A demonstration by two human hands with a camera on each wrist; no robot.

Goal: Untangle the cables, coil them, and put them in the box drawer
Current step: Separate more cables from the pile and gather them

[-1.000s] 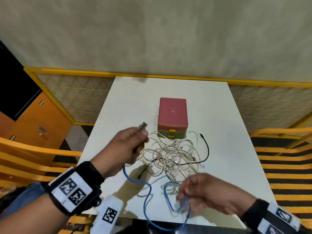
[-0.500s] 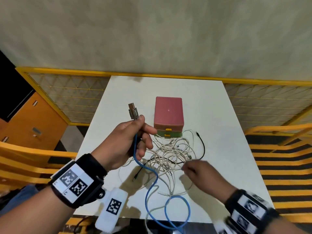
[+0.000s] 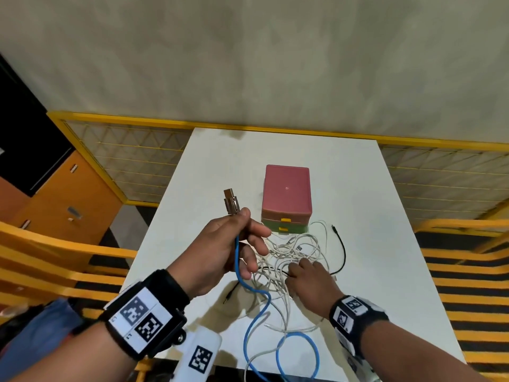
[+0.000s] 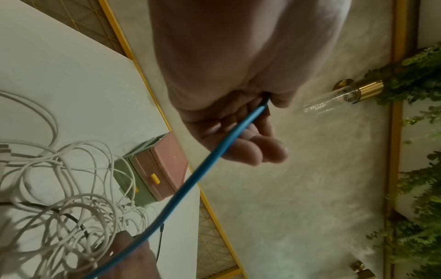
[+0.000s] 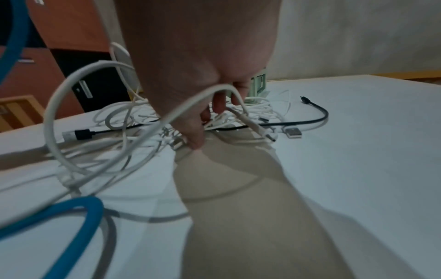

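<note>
My left hand (image 3: 248, 227) is raised above the table and grips a blue cable (image 3: 259, 293) just below its metal plug (image 3: 230, 202). The cable hangs from the fist (image 4: 250, 132) and ends in a loop at the table's near edge. A tangle of white cables (image 3: 292, 249) lies in front of the pink-and-green drawer box (image 3: 286, 191), whose drawers are closed. A black cable (image 3: 343, 249) runs through the tangle. My right hand (image 3: 300, 268) is palm down on the tangle. Its fingers (image 5: 219, 105) reach into the white cables, and one white loop lies over them.
The white table (image 3: 371, 244) has bare room right of the tangle and behind the box. A USB plug (image 5: 293, 132) lies at the pile's right edge. Yellow railings surround the table, and an orange cabinet (image 3: 68, 205) stands at the left.
My left hand has lifted the blue cable's plug end higher. My right hand has let go of the blue loop near the table's edge and moved forward onto the white tangle.
</note>
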